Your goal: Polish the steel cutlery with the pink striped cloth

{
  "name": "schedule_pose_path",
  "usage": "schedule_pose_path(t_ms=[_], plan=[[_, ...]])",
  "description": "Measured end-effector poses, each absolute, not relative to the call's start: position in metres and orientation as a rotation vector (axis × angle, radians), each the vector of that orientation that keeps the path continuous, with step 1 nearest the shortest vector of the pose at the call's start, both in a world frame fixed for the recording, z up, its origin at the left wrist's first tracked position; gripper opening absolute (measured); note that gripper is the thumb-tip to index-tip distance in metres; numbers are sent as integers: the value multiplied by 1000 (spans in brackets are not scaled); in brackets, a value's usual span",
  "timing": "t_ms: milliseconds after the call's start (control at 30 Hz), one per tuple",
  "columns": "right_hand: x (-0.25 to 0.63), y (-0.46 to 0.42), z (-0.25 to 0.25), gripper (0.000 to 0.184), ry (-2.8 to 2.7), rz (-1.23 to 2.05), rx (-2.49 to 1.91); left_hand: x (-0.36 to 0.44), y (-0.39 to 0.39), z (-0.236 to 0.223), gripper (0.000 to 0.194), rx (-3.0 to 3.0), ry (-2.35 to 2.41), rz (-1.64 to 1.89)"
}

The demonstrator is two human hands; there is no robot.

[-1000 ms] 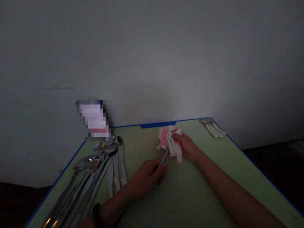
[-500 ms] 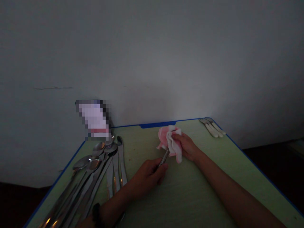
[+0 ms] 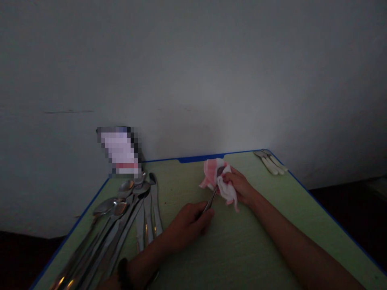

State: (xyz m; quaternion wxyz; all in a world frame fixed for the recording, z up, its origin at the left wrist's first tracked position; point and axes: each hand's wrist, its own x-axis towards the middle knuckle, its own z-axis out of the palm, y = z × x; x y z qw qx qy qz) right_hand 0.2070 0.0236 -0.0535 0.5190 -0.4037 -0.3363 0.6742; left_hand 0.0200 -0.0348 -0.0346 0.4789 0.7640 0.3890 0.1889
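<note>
My left hand [image 3: 192, 219] is closed around the handle of a metal spoon [image 3: 211, 200], which slants up and to the right over the table. A pink and white cloth [image 3: 211, 171] is gripped in my right hand [image 3: 238, 185], wrapped partly about the spoon's far end. A dark rounded patch, seemingly the bowl, shows between the cloth's folds. On the left of the table lie several metal spoons [image 3: 120, 208] and table knives [image 3: 155, 197] in a loose pile, with my left forearm over their lower ends.
A few forks [image 3: 268, 163] with white handles lie at the far right corner. A phone-like device [image 3: 119, 151], blurred out, leans against the grey wall [image 3: 193, 72] at the back left. The pale green table [image 3: 242, 249] has a blue edge.
The cloth has shifted and opened slightly, baring the dark rounded end of the spoon. My right hand has moved a little to the right and down; my left hand stays nearly still.
</note>
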Motion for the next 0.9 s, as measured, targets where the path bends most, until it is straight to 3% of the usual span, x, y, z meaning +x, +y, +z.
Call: schedule_pose_path(t_ms=[167, 367, 500, 900], plan=[[204, 26, -55, 13, -786, 1561, -912, 21, -34, -35, 43, 1800, 960, 480], [203, 30, -56, 28, -713, 1541, -832, 16, -36, -32, 40, 1757, 794, 516], [206, 34, -58, 27, -684, 1519, -789, 15, -38, -30, 38, 1786, 713, 507], [204, 27, -80, 21, -936, 1616, -836, 25, -36, -35, 25, 1666, 1093, 539]])
